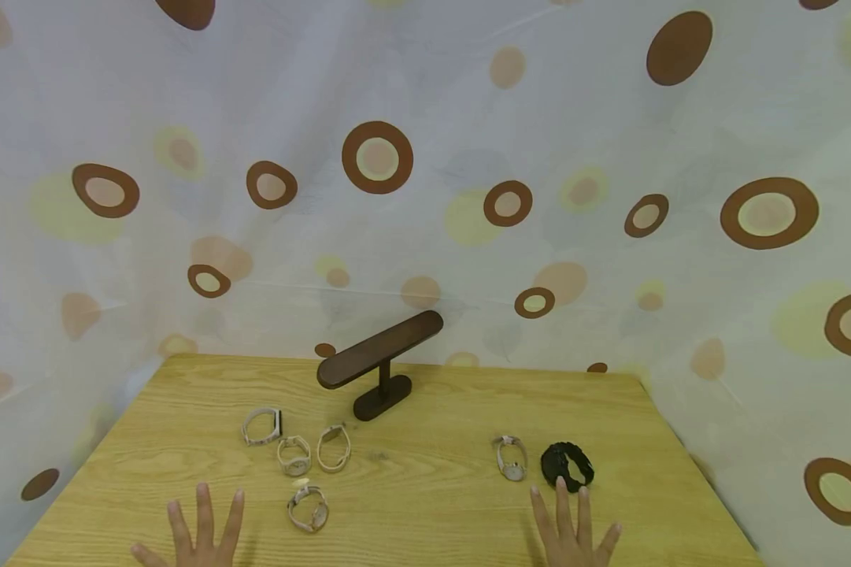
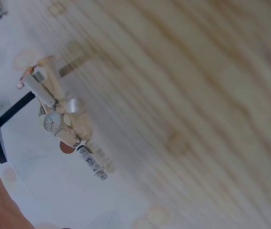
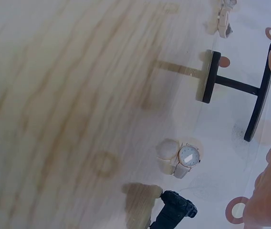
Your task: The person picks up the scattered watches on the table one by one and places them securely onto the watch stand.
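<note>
Fingers spread, my left hand (image 1: pixel 201 531) is at the near left of the wooden table, close to several light-strapped watches. Among these are a white-strapped watch (image 1: pixel 263 427), a cream watch (image 1: pixel 294 457), a pale looped watch (image 1: pixel 334 449) and a round-faced watch (image 1: pixel 308 509). My right hand (image 1: pixel 574 531), also spread and holding nothing, is just in front of a black watch (image 1: pixel 565 466). Left of that lies a white-dialled watch (image 1: pixel 512 459). A dark T-shaped watch stand (image 1: pixel 382 354) rises at the table's back middle.
The wooden table (image 1: pixel 425 504) carries everything. Behind it and at both sides hangs a white curtain (image 1: pixel 425 94) with brown and yellow circles, touching the back edge. Glare marks the table surface in the right wrist view.
</note>
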`<state>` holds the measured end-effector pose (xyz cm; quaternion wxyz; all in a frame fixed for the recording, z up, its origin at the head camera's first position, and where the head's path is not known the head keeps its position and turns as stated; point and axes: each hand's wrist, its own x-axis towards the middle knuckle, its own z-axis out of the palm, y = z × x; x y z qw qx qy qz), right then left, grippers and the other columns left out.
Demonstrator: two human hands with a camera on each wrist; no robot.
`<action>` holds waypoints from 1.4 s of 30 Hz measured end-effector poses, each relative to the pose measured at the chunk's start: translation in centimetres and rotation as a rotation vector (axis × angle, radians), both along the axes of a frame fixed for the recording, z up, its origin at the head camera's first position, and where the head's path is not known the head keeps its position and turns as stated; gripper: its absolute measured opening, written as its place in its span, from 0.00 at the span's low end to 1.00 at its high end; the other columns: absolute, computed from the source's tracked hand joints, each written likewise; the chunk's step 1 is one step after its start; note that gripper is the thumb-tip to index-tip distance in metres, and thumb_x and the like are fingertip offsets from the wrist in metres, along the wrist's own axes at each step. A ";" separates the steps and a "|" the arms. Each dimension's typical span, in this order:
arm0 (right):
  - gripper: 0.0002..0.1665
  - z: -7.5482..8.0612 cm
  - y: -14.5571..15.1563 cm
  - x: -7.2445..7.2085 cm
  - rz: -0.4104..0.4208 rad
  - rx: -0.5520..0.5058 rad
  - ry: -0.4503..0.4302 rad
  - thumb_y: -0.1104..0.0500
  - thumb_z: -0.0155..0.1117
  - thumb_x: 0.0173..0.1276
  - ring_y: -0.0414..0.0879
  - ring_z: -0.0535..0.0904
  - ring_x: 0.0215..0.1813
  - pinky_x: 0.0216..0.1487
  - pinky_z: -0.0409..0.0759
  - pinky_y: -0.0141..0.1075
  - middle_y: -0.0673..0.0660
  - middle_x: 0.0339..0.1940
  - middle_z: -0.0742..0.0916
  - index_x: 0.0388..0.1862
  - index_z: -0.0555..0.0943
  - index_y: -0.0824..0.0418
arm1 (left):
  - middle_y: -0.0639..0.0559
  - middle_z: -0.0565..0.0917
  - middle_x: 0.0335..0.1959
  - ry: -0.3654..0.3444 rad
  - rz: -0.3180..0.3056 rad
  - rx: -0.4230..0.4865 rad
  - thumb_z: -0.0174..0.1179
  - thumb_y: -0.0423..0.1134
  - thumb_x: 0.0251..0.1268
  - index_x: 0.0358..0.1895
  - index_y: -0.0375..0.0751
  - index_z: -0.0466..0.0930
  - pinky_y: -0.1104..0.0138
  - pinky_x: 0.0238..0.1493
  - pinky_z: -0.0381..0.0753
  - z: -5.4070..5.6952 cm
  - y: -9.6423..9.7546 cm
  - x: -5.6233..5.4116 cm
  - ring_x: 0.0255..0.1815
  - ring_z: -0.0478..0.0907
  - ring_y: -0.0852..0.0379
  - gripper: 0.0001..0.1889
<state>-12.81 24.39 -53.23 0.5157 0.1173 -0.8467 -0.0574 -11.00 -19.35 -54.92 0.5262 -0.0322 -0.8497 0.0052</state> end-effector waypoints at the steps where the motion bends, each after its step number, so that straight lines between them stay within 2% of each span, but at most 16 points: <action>1: 0.54 0.0 0.0 0.0 0.002 -0.002 0.000 0.17 0.17 0.55 0.56 0.51 0.75 0.73 0.33 0.62 0.55 0.72 0.65 0.71 0.61 0.44 | 0.43 0.52 0.74 0.006 -0.003 0.000 0.13 0.80 0.52 0.71 0.58 0.53 0.23 0.56 0.43 0.0 0.0 0.0 0.75 0.42 0.38 0.48; 11: 0.53 -0.4 0.0 -0.6 -0.003 0.010 0.052 0.18 0.17 0.56 0.54 0.53 0.75 0.73 0.36 0.61 0.55 0.72 0.66 0.70 0.62 0.44 | 0.42 0.53 0.74 0.017 -0.018 -0.009 0.14 0.80 0.52 0.71 0.56 0.55 0.24 0.59 0.39 -0.3 -0.3 -0.1 0.75 0.42 0.37 0.49; 14: 0.53 0.3 -0.3 -0.2 0.028 -0.027 -0.080 0.18 0.17 0.56 0.51 0.46 0.77 0.73 0.32 0.61 0.52 0.76 0.59 0.73 0.54 0.43 | 0.42 0.53 0.74 0.011 -0.017 -0.021 0.13 0.79 0.53 0.71 0.54 0.54 0.23 0.57 0.41 -0.3 -0.3 -0.2 0.75 0.43 0.38 0.49; 15: 0.53 0.7 -0.4 -0.1 0.051 -0.055 -0.140 0.17 0.19 0.56 0.49 0.43 0.78 0.71 0.38 0.65 0.50 0.77 0.55 0.74 0.50 0.42 | 0.42 0.53 0.74 -0.002 -0.016 -0.025 0.12 0.79 0.53 0.71 0.53 0.52 0.22 0.54 0.45 -0.1 -0.3 -0.2 0.75 0.43 0.38 0.49; 17: 0.50 1.8 -0.8 0.2 0.148 -0.174 -0.285 0.21 0.36 0.59 0.47 0.42 0.77 0.66 0.45 0.71 0.45 0.77 0.51 0.75 0.48 0.43 | 0.42 0.49 0.75 -0.056 -0.024 -0.032 0.11 0.77 0.54 0.73 0.52 0.47 0.20 0.48 0.51 0.3 -0.3 0.0 0.75 0.41 0.39 0.48; 20: 0.55 3.5 -1.3 0.2 0.342 -0.408 -0.460 0.39 0.67 0.53 0.60 0.50 0.73 0.51 0.57 0.76 0.56 0.75 0.59 0.74 0.52 0.52 | 0.43 0.45 0.76 -0.162 -0.064 -0.005 0.12 0.77 0.56 0.74 0.52 0.40 0.22 0.41 0.61 1.3 0.1 0.5 0.76 0.35 0.41 0.47; 21: 0.57 4.1 -1.5 0.1 0.399 -0.466 -0.492 0.47 0.72 0.49 0.65 0.54 0.70 0.46 0.61 0.75 0.61 0.72 0.63 0.74 0.54 0.55 | 0.44 0.42 0.76 -0.225 -0.088 0.024 0.14 0.77 0.56 0.75 0.52 0.37 0.23 0.42 0.62 1.7 0.3 0.8 0.76 0.31 0.43 0.47; 23: 0.59 5.0 -1.9 -0.2 0.478 -0.574 -0.572 0.60 0.75 0.42 0.75 0.57 0.62 0.44 0.60 0.76 0.73 0.66 0.66 0.72 0.56 0.60 | 0.45 0.36 0.76 -0.359 -0.147 0.103 0.25 0.78 0.57 0.75 0.52 0.33 0.25 0.52 0.57 2.5 0.7 1.2 0.75 0.25 0.46 0.48; 24: 0.58 5.3 -2.1 -0.4 0.493 -0.604 -0.607 0.62 0.75 0.43 0.77 0.56 0.62 0.44 0.59 0.77 0.76 0.64 0.65 0.73 0.55 0.61 | 0.45 0.35 0.76 -0.417 -0.176 0.151 0.33 0.76 0.57 0.75 0.51 0.33 0.26 0.55 0.54 3.0 0.9 1.3 0.75 0.26 0.44 0.49; 27: 0.55 6.2 -2.7 -1.0 0.487 -0.673 -0.719 0.61 0.71 0.52 0.78 0.51 0.65 0.46 0.56 0.78 0.76 0.68 0.60 0.74 0.51 0.58 | 0.36 0.36 0.75 -0.590 -0.272 0.336 0.56 0.65 0.54 0.75 0.45 0.33 0.27 0.59 0.45 4.6 1.6 1.3 0.73 0.31 0.29 0.54; 29: 0.52 6.6 -3.2 -1.5 0.479 -0.720 -0.769 0.60 0.69 0.56 0.76 0.49 0.67 0.48 0.55 0.79 0.73 0.70 0.57 0.74 0.51 0.60 | 0.29 0.38 0.73 -0.678 -0.352 0.455 0.64 0.55 0.51 0.74 0.38 0.34 0.25 0.55 0.49 5.7 1.9 0.9 0.69 0.39 0.22 0.56; 30: 0.50 6.8 -3.5 -1.8 0.473 -0.760 -0.802 0.58 0.67 0.59 0.75 0.48 0.68 0.50 0.55 0.78 0.71 0.72 0.56 0.74 0.50 0.59 | 0.26 0.39 0.72 -0.709 -0.392 0.509 0.65 0.51 0.52 0.73 0.35 0.35 0.25 0.52 0.52 6.2 2.1 0.7 0.67 0.43 0.20 0.55; 33: 0.45 7.2 -4.6 -3.1 0.511 -0.895 -0.835 0.57 0.62 0.64 0.71 0.47 0.71 0.57 0.55 0.75 0.69 0.73 0.54 0.74 0.50 0.61 | 0.23 0.37 0.71 -0.809 -0.487 0.652 0.64 0.47 0.56 0.72 0.30 0.34 0.24 0.47 0.52 7.2 2.5 -0.2 0.66 0.42 0.18 0.53; 36: 0.42 7.1 -6.0 -4.6 0.573 -1.018 -0.814 0.59 0.59 0.67 0.67 0.50 0.72 0.63 0.55 0.70 0.68 0.72 0.56 0.73 0.51 0.63 | 0.26 0.33 0.72 -0.893 -0.518 0.773 0.61 0.50 0.59 0.72 0.32 0.29 0.25 0.54 0.49 7.9 3.1 -1.2 0.68 0.38 0.21 0.54; 39: 0.40 7.0 -7.4 -6.3 0.626 -1.041 -0.765 0.61 0.58 0.67 0.65 0.52 0.72 0.67 0.55 0.65 0.68 0.72 0.58 0.72 0.51 0.68 | 0.29 0.32 0.73 -0.916 -0.521 0.876 0.58 0.54 0.61 0.72 0.34 0.27 0.29 0.61 0.46 8.5 3.7 -2.5 0.70 0.36 0.24 0.54; 42: 0.41 7.0 -8.5 -7.9 0.656 -1.055 -0.776 0.61 0.58 0.67 0.62 0.51 0.73 0.70 0.53 0.60 0.66 0.73 0.57 0.73 0.49 0.65 | 0.30 0.33 0.73 -0.896 -0.530 0.963 0.57 0.54 0.63 0.72 0.34 0.27 0.32 0.64 0.47 9.0 4.4 -3.7 0.71 0.37 0.25 0.52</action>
